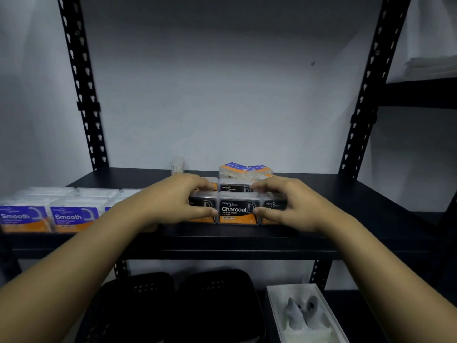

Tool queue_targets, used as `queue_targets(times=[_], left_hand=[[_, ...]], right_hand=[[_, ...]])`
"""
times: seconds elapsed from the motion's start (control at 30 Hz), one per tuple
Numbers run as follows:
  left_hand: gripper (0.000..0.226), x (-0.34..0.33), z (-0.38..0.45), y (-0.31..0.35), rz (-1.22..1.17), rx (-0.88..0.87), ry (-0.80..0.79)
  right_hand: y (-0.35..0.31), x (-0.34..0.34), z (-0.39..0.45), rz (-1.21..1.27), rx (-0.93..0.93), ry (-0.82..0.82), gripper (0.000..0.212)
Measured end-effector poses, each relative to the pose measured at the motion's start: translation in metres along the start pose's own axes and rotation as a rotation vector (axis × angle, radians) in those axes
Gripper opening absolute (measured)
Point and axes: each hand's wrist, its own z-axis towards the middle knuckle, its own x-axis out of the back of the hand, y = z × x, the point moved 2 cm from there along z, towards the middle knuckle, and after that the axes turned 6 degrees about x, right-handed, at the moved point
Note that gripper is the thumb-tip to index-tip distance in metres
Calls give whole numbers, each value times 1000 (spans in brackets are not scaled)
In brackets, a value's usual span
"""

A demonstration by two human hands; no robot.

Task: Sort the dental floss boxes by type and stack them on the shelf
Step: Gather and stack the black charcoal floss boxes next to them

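While labels face forward | Charcoal boxes [238, 209] upright in row | left hand [173, 196], right hand [286, 201] fingers clamped on them

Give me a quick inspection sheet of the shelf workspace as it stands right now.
Surface: black metal shelf, flat.
Job's things: black Charcoal floss boxes at front centre; blue Smooth floss boxes in a row at left; blue Round floss boxes loosely piled behind.
Clutter: small clear container at the back.
Hands: left hand and right hand grip the outer Charcoal boxes.
Cables: nothing seen.
Surroundings: white wall; black cases and white tray below.
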Motion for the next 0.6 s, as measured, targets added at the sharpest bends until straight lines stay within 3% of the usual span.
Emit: queue_targets(times=[0.27,0.6], left_hand=[[41,1,21,7,-73,19,-113],[48,-2,15,6,-156,50,-93]], right_hand=[[1,-3,3,-21,0,13,51],[-1,-6,3,38,-4,13,39]])
